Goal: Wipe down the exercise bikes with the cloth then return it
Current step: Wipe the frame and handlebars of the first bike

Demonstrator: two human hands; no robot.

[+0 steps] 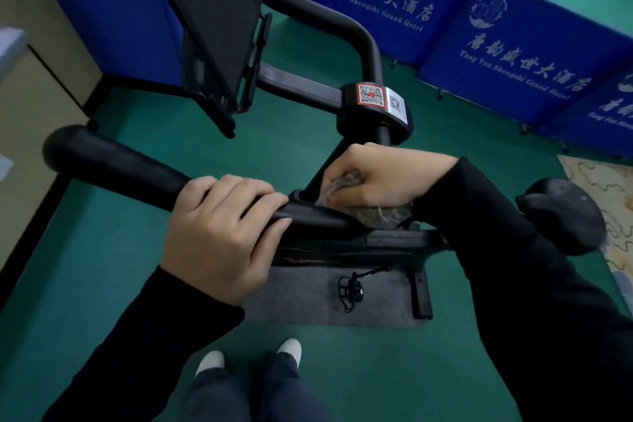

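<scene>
Bunched in the curled fingers of the right hand (387, 175), the grey cloth (373, 214) presses on the joint where the handlebar (113, 161) meets its stem (327, 164), just beside the QR-stickered clamp (375, 103). Beside that grip, the left hand (222, 236) wraps the bar, apparently steadying it. Wiping well likely means firm pressure, rolling the cloth around the tube, then working outward toward the left hand's stretch.

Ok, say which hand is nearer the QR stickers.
Right. The right hand holds the cloth just below the QR stickers; the left hand grips the handlebar, farther off.
</scene>
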